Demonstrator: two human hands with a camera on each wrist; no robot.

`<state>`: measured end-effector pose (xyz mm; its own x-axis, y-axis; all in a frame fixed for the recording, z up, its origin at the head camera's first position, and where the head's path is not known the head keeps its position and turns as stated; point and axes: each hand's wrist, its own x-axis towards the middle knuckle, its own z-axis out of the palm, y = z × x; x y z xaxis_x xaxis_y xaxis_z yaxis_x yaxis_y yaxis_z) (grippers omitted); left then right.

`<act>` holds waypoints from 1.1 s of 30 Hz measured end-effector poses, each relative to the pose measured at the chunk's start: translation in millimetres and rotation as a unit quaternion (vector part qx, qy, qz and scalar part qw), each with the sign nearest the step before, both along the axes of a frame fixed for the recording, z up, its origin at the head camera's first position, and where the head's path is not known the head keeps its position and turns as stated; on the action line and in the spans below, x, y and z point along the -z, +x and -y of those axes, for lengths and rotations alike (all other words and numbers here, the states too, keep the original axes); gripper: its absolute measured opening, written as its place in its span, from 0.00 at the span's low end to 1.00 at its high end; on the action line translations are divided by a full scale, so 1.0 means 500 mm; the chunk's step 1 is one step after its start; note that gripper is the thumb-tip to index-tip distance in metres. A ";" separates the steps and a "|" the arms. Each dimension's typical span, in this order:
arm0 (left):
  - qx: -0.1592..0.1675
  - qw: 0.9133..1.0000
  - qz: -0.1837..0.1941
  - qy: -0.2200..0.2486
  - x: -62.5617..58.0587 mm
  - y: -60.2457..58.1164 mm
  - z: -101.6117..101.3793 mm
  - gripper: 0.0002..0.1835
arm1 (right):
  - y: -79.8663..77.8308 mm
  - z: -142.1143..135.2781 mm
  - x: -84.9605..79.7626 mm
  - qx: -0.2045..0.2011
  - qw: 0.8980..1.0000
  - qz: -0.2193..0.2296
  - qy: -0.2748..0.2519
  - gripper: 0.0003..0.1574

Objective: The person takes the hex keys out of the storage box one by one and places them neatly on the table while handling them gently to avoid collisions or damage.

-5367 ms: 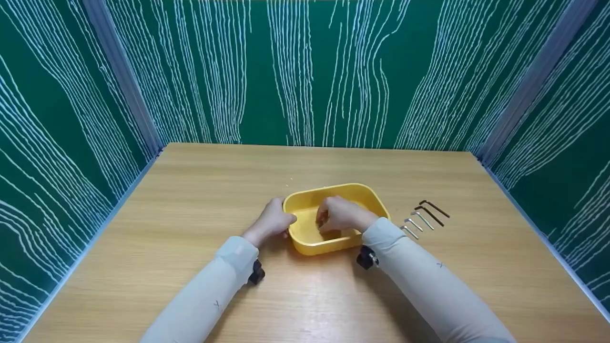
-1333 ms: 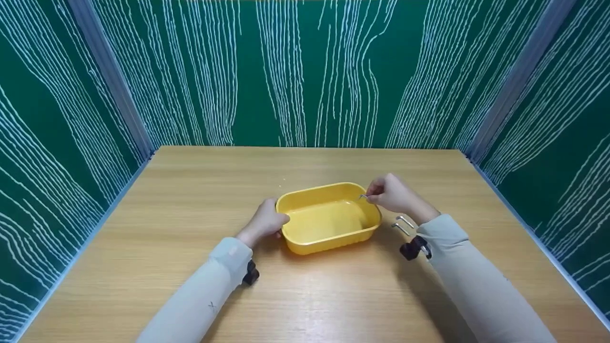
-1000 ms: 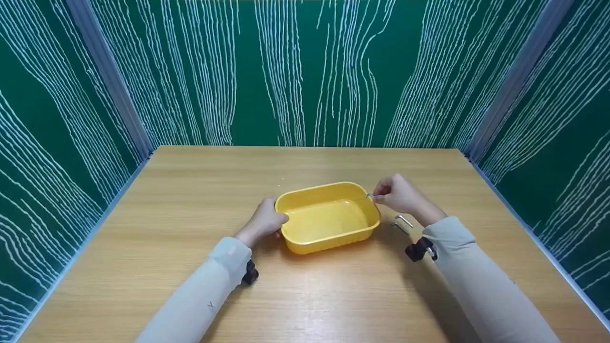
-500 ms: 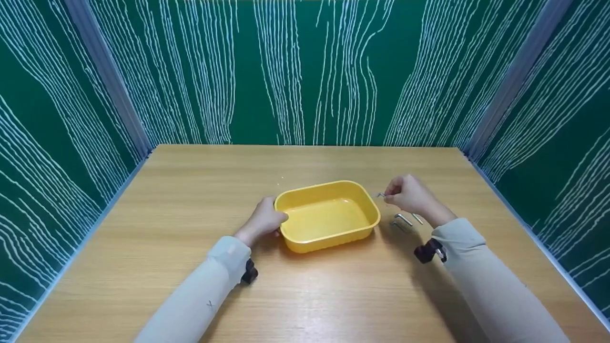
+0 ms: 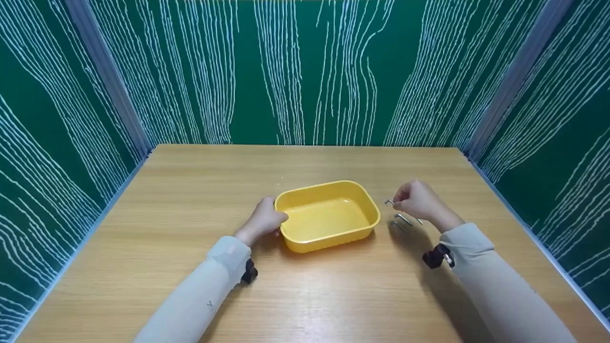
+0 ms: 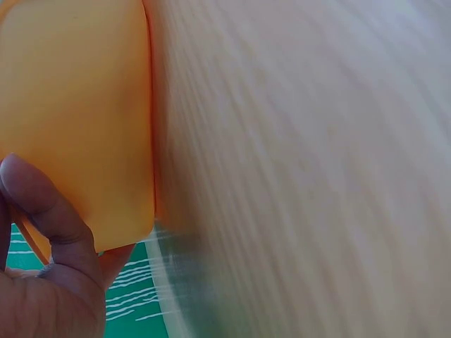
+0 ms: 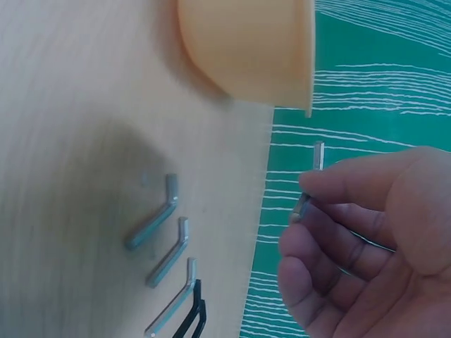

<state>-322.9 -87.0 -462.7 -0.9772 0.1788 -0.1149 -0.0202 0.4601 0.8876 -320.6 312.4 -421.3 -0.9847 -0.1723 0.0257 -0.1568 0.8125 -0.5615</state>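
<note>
A yellow plastic tub (image 5: 329, 242) sits in the middle of the table, its inner floor bare in the head view. My left hand (image 5: 263, 220) grips its left end, thumb over the rim and fingers beneath on the outer wall (image 6: 77, 120). To the right of the tub, my right hand (image 5: 421, 202) pinches a small silver L-shaped hex key (image 7: 318, 156) between thumb and fingers, above the table. Below that hand lie three silver hex keys (image 7: 164, 266) in a row, and beside them two black ones (image 7: 189, 322), cut off by the frame edge.
The wooden table (image 5: 305, 295) ends at green walls (image 5: 252, 71) with wavy white lines on three sides. Tiny pale specks (image 5: 281, 181) lie behind the tub. A dark wrist camera (image 5: 434, 257) hangs under the right sleeve.
My right hand was inside the tub at first; later it held a hex key by the tub's right rim, then drew right and down over the row. The left hand keeps its grip.
</note>
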 end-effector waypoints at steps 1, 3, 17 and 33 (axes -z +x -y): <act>-0.001 1.000 0.000 0.000 0.000 0.000 0.000 0.24 | 0.001 -0.001 0.002 0.000 1.000 0.005 0.002 0.03; -0.002 1.000 0.000 -0.001 0.000 0.000 0.000 0.24 | 0.004 -0.003 0.006 0.001 1.000 0.017 0.006 0.03; 0.006 1.000 -0.001 0.008 0.002 -0.002 0.003 0.24 | 0.020 -0.007 0.044 -0.010 0.997 0.069 0.022 0.04; 0.003 1.000 0.003 0.003 0.004 -0.004 0.003 0.24 | 0.039 -0.010 0.090 -0.056 0.997 0.056 0.002 0.11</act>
